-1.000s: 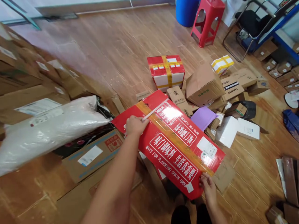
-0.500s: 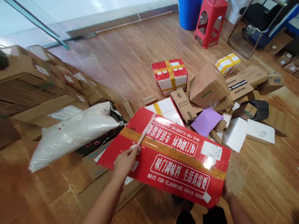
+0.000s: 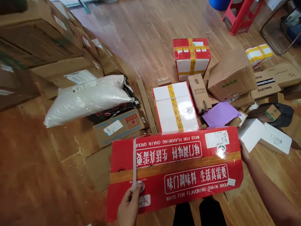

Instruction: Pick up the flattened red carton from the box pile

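Note:
I hold a large flat red carton (image 3: 176, 171) with white Chinese lettering and brown tape along its middle, level in front of me. My left hand (image 3: 128, 205) grips its near left corner, thumb on a white strap that runs across the carton's left end. My right hand (image 3: 244, 152) holds the carton's right edge; its fingers are hidden behind the box. A white box with yellow tape (image 3: 175, 106) lies on the floor just beyond the carton.
A white plastic sack (image 3: 89, 99) lies on stacked brown cartons (image 3: 35, 47) at the left. Several parcels are scattered at the right: a red and white box (image 3: 191, 58), a tipped brown box (image 3: 231, 75), a purple sheet (image 3: 219, 113), white boxes (image 3: 277, 141). A red stool (image 3: 242, 14) stands at the back.
The red carton has swung round toward me and now lies level, uncovering the white box with yellow tape behind it. My left hand slid to the near corner; my view turned left.

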`<state>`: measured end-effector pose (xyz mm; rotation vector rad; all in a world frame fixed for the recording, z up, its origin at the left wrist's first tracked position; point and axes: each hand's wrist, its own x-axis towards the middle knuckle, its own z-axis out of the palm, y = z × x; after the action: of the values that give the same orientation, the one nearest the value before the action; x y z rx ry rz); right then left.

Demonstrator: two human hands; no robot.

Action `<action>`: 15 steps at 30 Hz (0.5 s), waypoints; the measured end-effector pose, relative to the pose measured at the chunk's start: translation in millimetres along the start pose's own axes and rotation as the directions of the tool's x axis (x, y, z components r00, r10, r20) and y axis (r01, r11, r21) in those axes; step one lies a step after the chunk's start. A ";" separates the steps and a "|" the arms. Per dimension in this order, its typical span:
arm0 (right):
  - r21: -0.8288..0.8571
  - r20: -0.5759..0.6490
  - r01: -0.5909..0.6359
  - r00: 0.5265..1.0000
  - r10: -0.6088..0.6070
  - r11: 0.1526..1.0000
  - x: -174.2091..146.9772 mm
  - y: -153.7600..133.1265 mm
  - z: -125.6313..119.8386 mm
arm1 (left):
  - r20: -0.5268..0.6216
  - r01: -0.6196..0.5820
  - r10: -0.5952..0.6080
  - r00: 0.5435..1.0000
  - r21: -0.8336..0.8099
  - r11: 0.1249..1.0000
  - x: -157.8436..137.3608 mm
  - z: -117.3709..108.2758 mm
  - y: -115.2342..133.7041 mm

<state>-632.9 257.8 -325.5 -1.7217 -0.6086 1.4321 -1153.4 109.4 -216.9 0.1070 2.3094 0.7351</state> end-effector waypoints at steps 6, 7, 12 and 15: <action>-0.297 -0.062 -0.019 0.998 0.001 0.955 70.1 -82.1 35.4 | -0.036 -0.032 0.026 0.999 -0.186 0.982 -13.9 4.4 -10.7; -0.326 -0.063 -0.040 0.998 0.020 0.944 73.9 -88.5 39.5 | -0.029 -0.018 0.012 1.000 -0.213 0.977 -20.9 3.4 -15.5; -0.383 -0.104 0.019 0.993 -0.063 0.923 55.1 -95.3 34.4 | 0.004 0.098 -0.103 0.995 -0.332 0.938 -87.5 -8.6 -60.4; -0.409 -0.143 0.028 0.985 -0.094 0.912 25.0 -82.0 21.1 | -0.014 0.128 -0.141 0.990 -0.334 0.934 -125.4 -21.9 -95.4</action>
<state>-636.9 329.4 -274.1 -2.0951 -0.9115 1.1629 -1061.4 -14.9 -179.5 -0.2190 2.1677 1.0502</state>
